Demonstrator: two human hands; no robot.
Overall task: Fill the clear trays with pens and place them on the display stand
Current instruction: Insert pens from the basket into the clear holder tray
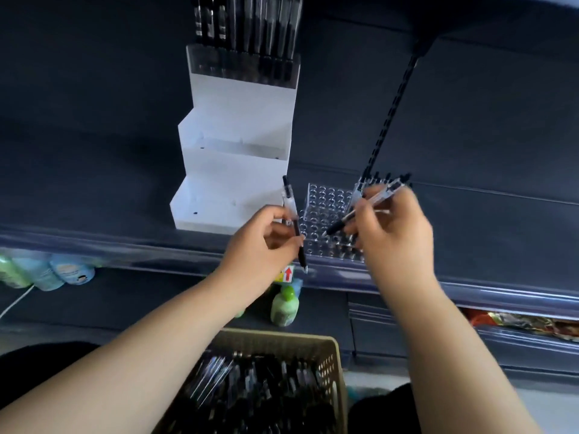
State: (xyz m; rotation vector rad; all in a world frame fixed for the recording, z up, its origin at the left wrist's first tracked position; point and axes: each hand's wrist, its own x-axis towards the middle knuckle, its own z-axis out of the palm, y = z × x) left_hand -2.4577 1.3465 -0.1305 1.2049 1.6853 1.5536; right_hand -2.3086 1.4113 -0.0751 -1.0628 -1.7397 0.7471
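A clear tray (pixel 326 208) with rows of round holes lies on the dark shelf, right of the white stepped display stand (pixel 238 145). Several pens stand in the tray's right side behind my right hand. My left hand (pixel 266 242) pinches one black pen (pixel 293 220), held nearly upright with its tip down, just left of the tray. My right hand (pixel 391 227) grips another pen (pixel 366 208), slanted with its tip over the tray's holes. A filled clear tray (pixel 247 64) of black pens sits on the stand's top step.
A tan basket (pixel 329 364) full of loose pens sits below, between my arms. Green and blue bottles (pixel 283 305) stand on the lower shelf. A black slotted shelf bracket (pixel 391 111) slants down from the upper right. The shelf's front rail (pixel 125 245) runs across.
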